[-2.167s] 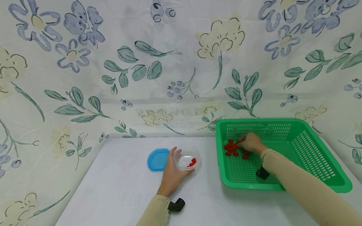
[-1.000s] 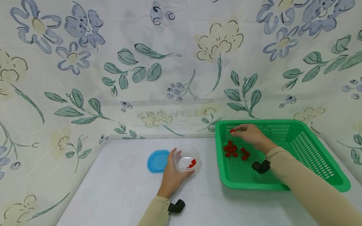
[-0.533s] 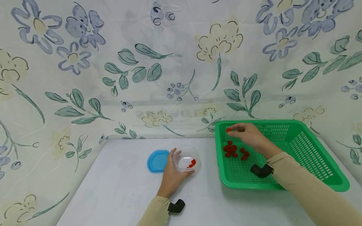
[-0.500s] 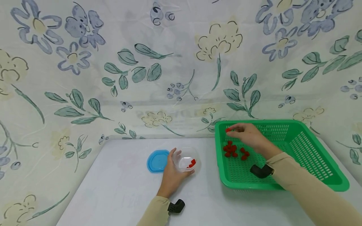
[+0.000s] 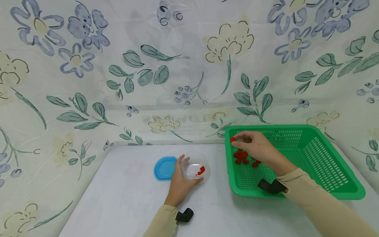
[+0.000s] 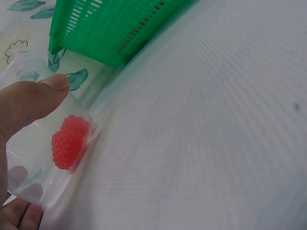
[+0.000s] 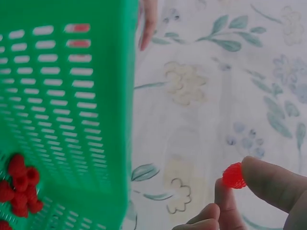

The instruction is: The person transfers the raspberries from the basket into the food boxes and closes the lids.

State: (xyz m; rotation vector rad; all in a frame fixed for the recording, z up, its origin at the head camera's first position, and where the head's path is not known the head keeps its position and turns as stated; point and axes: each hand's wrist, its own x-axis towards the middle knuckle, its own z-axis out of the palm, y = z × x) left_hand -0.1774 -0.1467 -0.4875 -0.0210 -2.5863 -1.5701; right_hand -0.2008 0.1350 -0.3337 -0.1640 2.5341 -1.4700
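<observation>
My left hand [image 5: 181,186] grips a small clear plastic tub [image 5: 193,162] that stands on the table, thumb on the near side and fingers round the far left. Inside the tub lie several red raspberries [image 6: 70,142], bumpy and bright in the left wrist view. My right hand [image 5: 257,147] is raised over the left end of a green basket [image 5: 237,187]. Between thumb and fingertip it pinches one raspberry [image 7: 233,176], close to the basket's left rim. More raspberries [image 5: 240,156] sit in a cluster on the basket floor, a few partly hidden under the right hand.
A blue lid [image 5: 165,168] lies on the white table [image 5: 124,197] just left of the tub. The basket's raised rim stands between the two hands. Behind the table hangs a floral cloth [image 5: 189,65]. Black wrist cameras [image 5: 185,215] jut from both sleeves.
My right hand took a raspberry from the basket, lifted it and carried it left toward the basket's left rim. The left hand and the tub have stayed in place.
</observation>
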